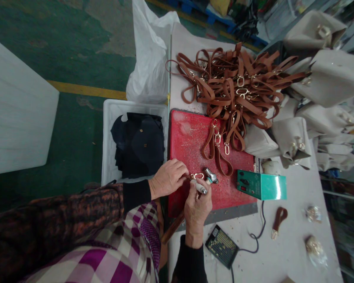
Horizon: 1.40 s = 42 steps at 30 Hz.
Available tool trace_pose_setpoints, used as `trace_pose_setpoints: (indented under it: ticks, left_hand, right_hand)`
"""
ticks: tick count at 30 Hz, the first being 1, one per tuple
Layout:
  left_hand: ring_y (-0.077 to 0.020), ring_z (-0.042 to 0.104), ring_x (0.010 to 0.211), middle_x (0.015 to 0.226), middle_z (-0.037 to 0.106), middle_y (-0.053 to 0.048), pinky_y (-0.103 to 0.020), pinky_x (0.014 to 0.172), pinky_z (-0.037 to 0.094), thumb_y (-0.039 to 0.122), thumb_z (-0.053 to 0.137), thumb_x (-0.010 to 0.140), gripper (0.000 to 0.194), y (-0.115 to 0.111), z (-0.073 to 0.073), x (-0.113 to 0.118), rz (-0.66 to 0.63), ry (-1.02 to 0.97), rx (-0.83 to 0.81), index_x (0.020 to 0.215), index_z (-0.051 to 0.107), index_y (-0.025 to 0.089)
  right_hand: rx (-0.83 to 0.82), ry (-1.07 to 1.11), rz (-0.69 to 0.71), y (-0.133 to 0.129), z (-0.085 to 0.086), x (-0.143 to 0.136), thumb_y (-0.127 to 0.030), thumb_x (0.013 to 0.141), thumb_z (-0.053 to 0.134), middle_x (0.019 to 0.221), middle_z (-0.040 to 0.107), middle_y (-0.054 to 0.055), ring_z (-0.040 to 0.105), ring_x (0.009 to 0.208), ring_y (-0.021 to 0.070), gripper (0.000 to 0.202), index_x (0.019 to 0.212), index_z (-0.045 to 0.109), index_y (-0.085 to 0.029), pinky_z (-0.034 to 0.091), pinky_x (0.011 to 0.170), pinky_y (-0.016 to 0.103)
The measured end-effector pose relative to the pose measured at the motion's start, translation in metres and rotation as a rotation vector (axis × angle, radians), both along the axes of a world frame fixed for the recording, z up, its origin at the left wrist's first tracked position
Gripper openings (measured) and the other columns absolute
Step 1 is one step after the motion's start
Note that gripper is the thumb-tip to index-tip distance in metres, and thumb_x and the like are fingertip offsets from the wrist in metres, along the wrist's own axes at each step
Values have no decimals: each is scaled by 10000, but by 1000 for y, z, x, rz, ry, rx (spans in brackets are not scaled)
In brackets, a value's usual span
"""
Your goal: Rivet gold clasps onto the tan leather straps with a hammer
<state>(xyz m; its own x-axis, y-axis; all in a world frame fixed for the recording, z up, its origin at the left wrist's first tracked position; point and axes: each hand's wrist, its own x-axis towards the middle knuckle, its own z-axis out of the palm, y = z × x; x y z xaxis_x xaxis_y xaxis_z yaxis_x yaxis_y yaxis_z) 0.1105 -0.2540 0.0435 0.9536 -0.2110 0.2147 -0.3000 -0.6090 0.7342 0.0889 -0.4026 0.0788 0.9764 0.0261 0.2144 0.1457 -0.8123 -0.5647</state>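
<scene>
My left hand [170,177] is closed, its fingertips pinching the end of a brown leather strap beside a gold metal clasp [198,176]; most of the strap is hidden. My right hand [197,204] grips a short white-handled tool with a metal end [201,188], whose exact kind I cannot make out. Just beyond its fingers lies a shiny metal hammer-like head [210,175]. A long brown piece [173,228] slants below the right hand; whether it is a handle or a strap is unclear. Both hands work over a red mat [185,137].
Brown leather straps [238,84] with gold clasps pile up at the back. Beige bags [330,78] stand to the right. A green control box [261,184] and a black corded device [222,247] sit nearby. Dark pieces fill a white bin [106,137] on the left.
</scene>
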Motion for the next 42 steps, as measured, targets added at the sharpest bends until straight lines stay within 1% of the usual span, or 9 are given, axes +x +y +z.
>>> trace_pose_setpoints:
  ticks: [3, 9, 16, 22, 26, 30, 35, 37, 42]
  left_hand:
    - [-215, 532, 889, 940, 623, -64, -354, 820, 434, 180, 553, 901, 48, 0, 3, -1, -11, 7, -28, 931, 583, 156]
    - [-198, 578, 985, 1097, 640, -73, -343, 907, 488, 63, 513, 851, 380, -10, 10, -3, -89, -103, -255, 1219, 496, 156]
    - [-179, 601, 985, 1091, 648, -81, -318, 912, 521, 102, 465, 925, 319, -17, -1, -2, -102, -206, -278, 1234, 522, 159]
    - [-167, 618, 936, 1019, 678, -87, -316, 866, 531, 133, 398, 971, 228, -21, -7, 1, -91, -286, -248, 1123, 568, 144]
    - [-178, 603, 892, 962, 665, -68, -312, 829, 521, 152, 423, 965, 189, -27, -6, 2, -120, -238, -236, 1063, 584, 155]
    - [-185, 582, 818, 885, 636, -68, -303, 759, 504, 235, 479, 967, 131, -29, -3, 1, -82, -197, -249, 979, 576, 147]
    - [-179, 565, 802, 868, 625, -53, -296, 766, 484, 210, 507, 943, 83, -26, -3, 1, -120, -202, -281, 937, 574, 162]
    - [-180, 561, 798, 865, 616, -55, -294, 758, 480, 202, 517, 936, 71, -25, -4, 1, -113, -195, -302, 940, 569, 154]
    - [-178, 557, 783, 838, 603, -53, -291, 747, 476, 192, 506, 937, 75, -24, -2, 1, -95, -186, -358, 906, 561, 152]
  right_hand:
    - [-56, -1, 33, 2, 3, 1, -359, 943, 498, 996, 681, 111, 646, 950, 213, 230, 1020, 602, -169, 470, 820, 326]
    - [-123, 36, 13, -2, 7, 7, -383, 941, 490, 968, 686, 96, 643, 880, 211, 258, 1007, 626, -174, 461, 792, 320]
    - [-192, 47, 20, -2, 12, 6, -386, 957, 454, 870, 670, 103, 613, 834, 227, 313, 985, 662, -154, 446, 779, 334]
    - [-92, 165, -6, -1, 16, 8, -370, 940, 468, 1007, 685, 144, 609, 958, 257, 330, 1062, 680, -149, 446, 861, 393]
    - [39, 332, 36, -20, 16, 0, -432, 896, 542, 1211, 625, 147, 573, 1098, 255, 472, 1285, 563, -165, 438, 932, 401]
    - [-1, 255, -158, -37, 10, -9, -466, 869, 551, 1156, 620, 164, 605, 957, 243, 584, 1335, 495, -119, 452, 888, 398]
    - [32, 283, -308, -35, -1, 3, -460, 773, 631, 1052, 664, 154, 634, 862, 259, 689, 1338, 466, -101, 461, 780, 368]
    - [123, 334, -373, -35, -2, 10, -426, 709, 680, 923, 683, 112, 634, 797, 255, 647, 1259, 533, -117, 459, 717, 349]
    - [634, 625, -378, -41, 6, 6, -473, 684, 676, 609, 571, -34, 500, 474, 133, 413, 926, 595, -148, 387, 490, 255]
